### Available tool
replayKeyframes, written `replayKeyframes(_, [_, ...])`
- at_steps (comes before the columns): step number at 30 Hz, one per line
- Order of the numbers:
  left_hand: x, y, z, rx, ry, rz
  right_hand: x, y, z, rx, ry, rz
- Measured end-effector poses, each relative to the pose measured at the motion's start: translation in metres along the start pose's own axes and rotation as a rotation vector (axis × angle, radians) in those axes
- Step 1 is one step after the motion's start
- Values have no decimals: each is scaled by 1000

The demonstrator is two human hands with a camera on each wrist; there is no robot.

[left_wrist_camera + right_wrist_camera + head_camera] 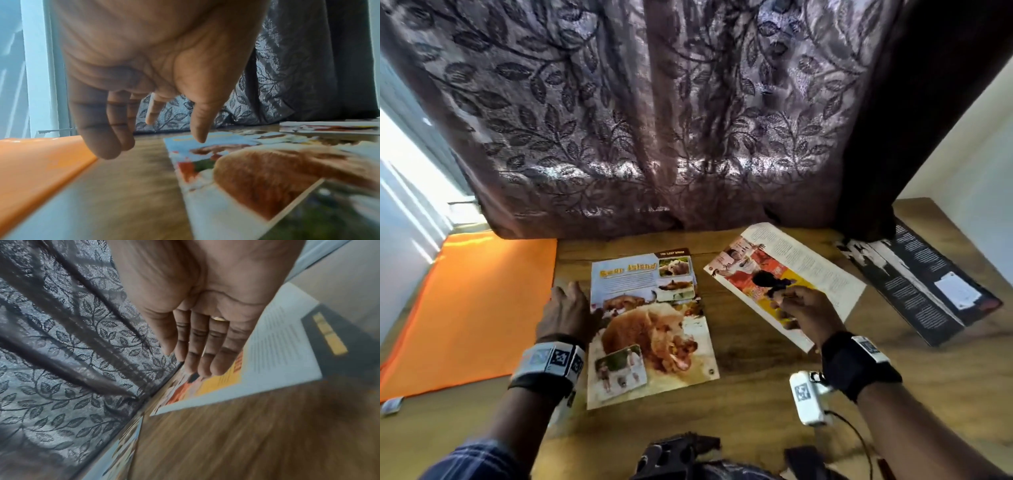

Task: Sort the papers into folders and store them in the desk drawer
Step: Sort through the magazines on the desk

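An orange folder (pixel 469 308) (pixel 30 162) lies flat on the left of the wooden desk (pixel 756 394). Beside it is a "Bear Island" page (pixel 650 325) (pixel 267 170) with bear photos. My left hand (pixel 571 301) (pixel 156 144) hovers at that page's left edge, fingers relaxed and hanging down, holding nothing. To the right a red and yellow page with text columns (pixel 791 270) (pixel 277 353) lies at an angle. My right hand (pixel 787 305) (pixel 191 363) is just over its near part, fingers straight and together, gripping nothing. A dark printed page (pixel 917 284) (pixel 339 340) lies furthest right.
A brown leaf-patterned curtain (pixel 654 137) hangs down onto the desk's far edge behind the pages. A white wall borders the right side. A small white item (pixel 392 406) sits at the folder's near left corner. Dark gear (pixel 678 452) lies at the near edge.
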State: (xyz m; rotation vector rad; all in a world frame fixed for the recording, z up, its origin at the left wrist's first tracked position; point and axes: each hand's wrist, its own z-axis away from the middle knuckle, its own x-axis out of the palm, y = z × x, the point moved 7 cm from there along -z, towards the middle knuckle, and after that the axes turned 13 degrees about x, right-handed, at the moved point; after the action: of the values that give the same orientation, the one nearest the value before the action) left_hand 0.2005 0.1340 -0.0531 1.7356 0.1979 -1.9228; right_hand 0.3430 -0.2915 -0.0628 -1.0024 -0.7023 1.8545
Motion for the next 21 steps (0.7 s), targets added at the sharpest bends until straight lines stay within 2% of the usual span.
replayKeyframes(2, [-1, 30, -2, 60, 29, -47, -24, 0, -21, -17, 81, 125])
replayKeyframes(5, [12, 102, -2, 280, 49, -22, -52, -6, -49, -44, 193, 323])
replayKeyframes(8, [39, 185, 17, 545, -12, 53, -71, -11, -72, -31, 264, 462])
replayKeyframes(11, [65, 257, 44, 734, -139, -20, -82, -12, -94, 4, 263, 539])
replayKeyframes(13, [83, 284, 50, 774, -204, -62, -88, -14, -102, 23, 265, 643])
replayKeyframes(16, [103, 298, 52, 759, -273, -73, -93, -18, -105, 15, 285, 829])
replayKeyframes(21, [117, 299, 56, 710, -284, -139, -94, -18, -115, 4, 235, 853])
